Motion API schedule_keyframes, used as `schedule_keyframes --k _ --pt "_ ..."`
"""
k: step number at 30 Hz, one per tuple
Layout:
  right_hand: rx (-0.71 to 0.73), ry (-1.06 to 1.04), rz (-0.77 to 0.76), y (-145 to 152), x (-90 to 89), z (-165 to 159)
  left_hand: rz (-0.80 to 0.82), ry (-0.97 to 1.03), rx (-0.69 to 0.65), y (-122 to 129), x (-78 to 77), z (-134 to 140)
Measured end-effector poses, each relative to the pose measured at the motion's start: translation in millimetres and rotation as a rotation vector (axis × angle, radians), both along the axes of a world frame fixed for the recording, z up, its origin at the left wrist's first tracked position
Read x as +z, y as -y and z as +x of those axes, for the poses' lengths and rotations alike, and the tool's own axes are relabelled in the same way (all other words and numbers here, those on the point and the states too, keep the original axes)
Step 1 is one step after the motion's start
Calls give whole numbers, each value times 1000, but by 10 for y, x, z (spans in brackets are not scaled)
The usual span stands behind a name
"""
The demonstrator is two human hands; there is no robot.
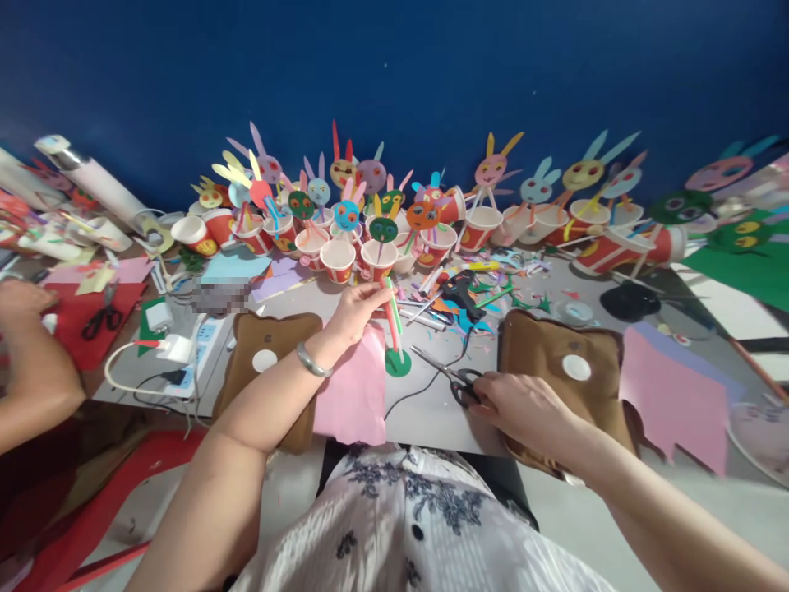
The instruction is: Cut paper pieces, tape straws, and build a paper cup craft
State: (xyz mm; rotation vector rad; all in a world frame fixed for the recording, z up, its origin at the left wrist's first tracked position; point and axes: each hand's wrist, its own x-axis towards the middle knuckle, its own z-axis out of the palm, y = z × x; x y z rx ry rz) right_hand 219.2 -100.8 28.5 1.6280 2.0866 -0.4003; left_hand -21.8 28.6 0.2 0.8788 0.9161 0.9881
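My left hand (354, 312) pinches the upper ends of a few drinking straws (394, 319), green, white and orange-red. They slant down, and their lower ends overlap a green paper disc (398, 363) on the table; whether they are joined to it I cannot tell. To the right, my right hand (514, 404) has its fingers closed at the black handles of a pair of scissors (457, 380). The blades lie slightly apart and point left toward the disc. A pink paper sheet (351, 390) lies under my left wrist.
Paper cups (338, 261) with rabbit-faced straw figures line the back. Paper scraps surround a black glue gun (462, 294). Brown cushion-like pads (558, 349) flank my place. A power strip (200, 349) with cables sits left, near another person's arm (37, 378) and more scissors (103, 316).
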Motion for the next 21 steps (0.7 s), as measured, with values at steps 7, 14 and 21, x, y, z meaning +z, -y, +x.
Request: schedule_keyframes --k 7,14,21 --pt "-163 -205 176 74 -210 183 4 -5 -6 11 -1 -19" --pt "-118 -237 235 -2 -379 275 14 4 -36 -17 -51 -32" --pt "-96 -113 206 -93 -398 309 -33 -25 -45 -34 -17 -38"
